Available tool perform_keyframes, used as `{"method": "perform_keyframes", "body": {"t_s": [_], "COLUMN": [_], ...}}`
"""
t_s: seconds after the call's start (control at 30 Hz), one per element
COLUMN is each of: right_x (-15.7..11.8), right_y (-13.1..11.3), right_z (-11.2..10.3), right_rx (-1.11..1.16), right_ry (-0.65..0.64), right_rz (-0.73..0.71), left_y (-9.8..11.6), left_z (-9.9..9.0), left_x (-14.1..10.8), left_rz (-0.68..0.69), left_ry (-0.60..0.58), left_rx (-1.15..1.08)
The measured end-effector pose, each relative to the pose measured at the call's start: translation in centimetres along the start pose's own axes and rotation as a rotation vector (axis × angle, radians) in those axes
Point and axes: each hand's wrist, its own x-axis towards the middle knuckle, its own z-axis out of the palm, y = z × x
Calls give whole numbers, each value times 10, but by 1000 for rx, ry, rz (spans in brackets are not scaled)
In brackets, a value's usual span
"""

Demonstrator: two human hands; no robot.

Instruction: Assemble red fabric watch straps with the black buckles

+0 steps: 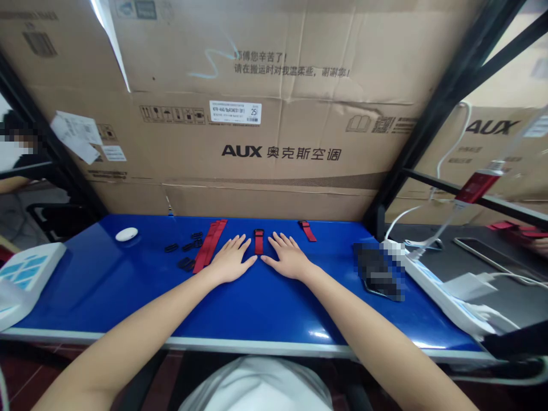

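Observation:
My left hand (231, 260) lies flat on the blue table (257, 308), fingers spread and holding nothing. My right hand (290, 257) rests the same way a little to its right. Between the two lies a short red strap with a black buckle (259, 242) at its far end. Just left of my left hand is a bundle of longer red straps (209, 246), its near part close to my fingers. Several loose black buckles (187, 262) are scattered left of that bundle. Beyond my right hand, another short red strap with a black buckle (307, 230) lies near the back edge.
A cardboard wall (274, 194) closes off the table's back. To the right are a dark phone-like object (379, 274), blurred out, and a white power strip (436, 291) with cables. A white round object (127, 234) and a white-blue device (29, 279) stand left. A person (25, 142) is far left.

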Motion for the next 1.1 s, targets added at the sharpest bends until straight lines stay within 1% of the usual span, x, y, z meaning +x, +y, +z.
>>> {"method": "perform_keyframes", "body": {"t_s": [0.07,0.1,0.13,0.2,0.27,0.33,0.43,0.53,0.67,0.73,0.8,0.87,0.93,1.0,1.1], "right_x": [-1,-1,-2,-2,-3,-2,0,3,5,4,2,1,1,1,0], "right_y": [0,-1,-2,-5,-10,-13,-10,8,42,54,59,58,52,43,28], "right_z": [-1,-2,-2,-3,-2,0,-1,-8,-23,-29,-31,-29,-26,-23,-18], "right_rx": [0,1,1,2,9,15,11,-39,-182,-240,-264,-263,-260,-260,-244], "right_ry": [23,45,73,133,164,158,143,144,126,95,87,94,109,137,188], "right_rz": [-10,-38,-88,-238,-370,-400,-321,-146,165,264,321,345,331,272,124], "left_y": [1,1,0,-5,-14,-25,-40,-48,-47,-42,-35,-27,-22,-18,-15], "left_z": [-6,-11,-17,-28,-38,-43,-43,-40,-42,-44,-47,-47,-46,-46,-46], "left_x": [0,0,0,1,2,3,5,5,4,3,3,5,7,8,6], "left_rz": [-14,-34,-73,-193,-334,-440,-520,-546,-487,-435,-395,-376,-372,-383,-414], "left_ry": [51,92,138,215,232,194,129,125,142,101,39,-1,-2,12,48], "left_rx": [26,52,92,197,292,334,333,327,365,400,445,477,486,490,511]}}
